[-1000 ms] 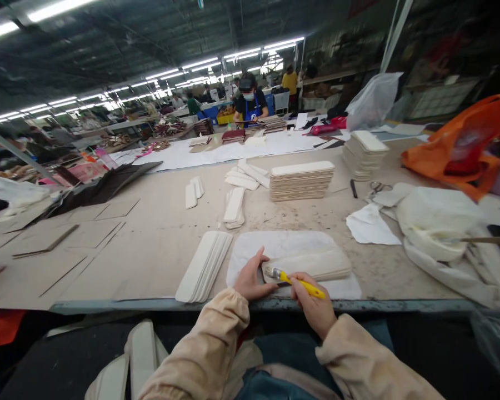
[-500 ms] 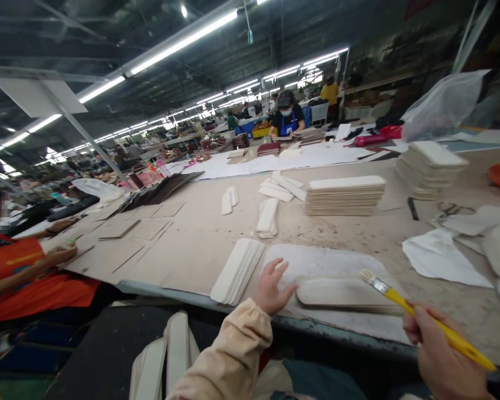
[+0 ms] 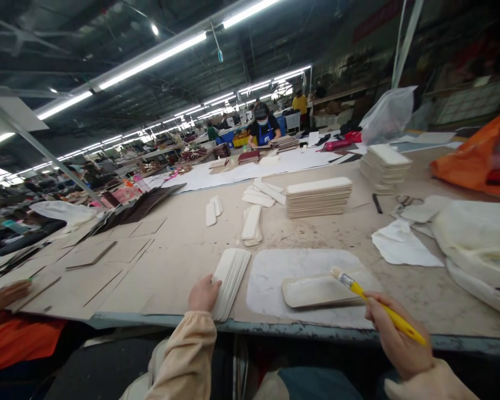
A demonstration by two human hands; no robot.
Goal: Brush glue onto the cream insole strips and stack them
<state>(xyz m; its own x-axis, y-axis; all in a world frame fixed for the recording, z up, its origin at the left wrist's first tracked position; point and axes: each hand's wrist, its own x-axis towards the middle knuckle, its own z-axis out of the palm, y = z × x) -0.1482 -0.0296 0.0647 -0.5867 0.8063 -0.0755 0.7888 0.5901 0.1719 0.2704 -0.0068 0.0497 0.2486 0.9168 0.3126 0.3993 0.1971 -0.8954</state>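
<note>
My left hand (image 3: 204,293) has its fingers bent against the left edge of a fanned stack of off-white rounded strips (image 3: 234,272), thumb and forefinger pinching at that edge. How many strips it grips is hidden. In my right hand (image 3: 400,333) is a yellow-handled paintbrush (image 3: 394,316), its pale bristles pointing left. The bristle tips are over the right part of a small pile of off-white rounded panels (image 3: 312,290); whether they touch it I cannot tell. That pile lies on a white sheet (image 3: 266,272) near the table's front edge.
Behind stand a tall stack of strips (image 3: 319,197) and another stack (image 3: 385,166). Loose strips (image 3: 252,222) lie mid-table. Scissors (image 3: 408,203), a black tool (image 3: 377,204) and a white cloth (image 3: 404,244) are at right. A co-worker's hand (image 3: 12,291) is at far left.
My left hand has moved left from beside the white sheet to the fanned strips, its spread fingers now bent. The brush remains over the panel pile. The whole view has shifted.
</note>
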